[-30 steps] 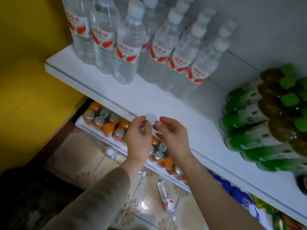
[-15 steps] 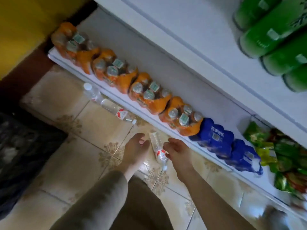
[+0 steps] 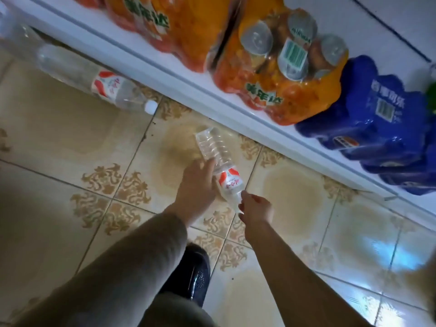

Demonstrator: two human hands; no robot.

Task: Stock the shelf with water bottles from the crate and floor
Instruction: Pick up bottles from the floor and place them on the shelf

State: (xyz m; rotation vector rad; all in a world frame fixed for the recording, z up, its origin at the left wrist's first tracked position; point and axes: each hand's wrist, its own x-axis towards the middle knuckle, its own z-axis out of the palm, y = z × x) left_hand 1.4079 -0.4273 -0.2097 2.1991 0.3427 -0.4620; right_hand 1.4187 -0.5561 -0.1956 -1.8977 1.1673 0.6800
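Observation:
A clear water bottle point(image 3: 219, 159) with a red-and-white label lies on the tiled floor in front of the lowest shelf. My left hand point(image 3: 197, 185) grips its middle from the left side. My right hand point(image 3: 256, 207) pinches its neck end, with the cap hidden under the fingers. A second water bottle point(image 3: 94, 77) with a white cap lies on the floor further left, close under the white shelf edge point(image 3: 179, 90). The crate is out of view.
Shrink-wrapped packs of orange drink bottles point(image 3: 278, 74) and blue cola packs point(image 3: 377, 123) fill the bottom shelf. My dark shoe point(image 3: 191, 277) stands on the patterned tiles below my arms. Bare floor stretches left and right of the bottle.
The view has dropped from the upper shelf to the floor. Both hands came down, and now hold the near bottle they were only reaching toward half a second ago.

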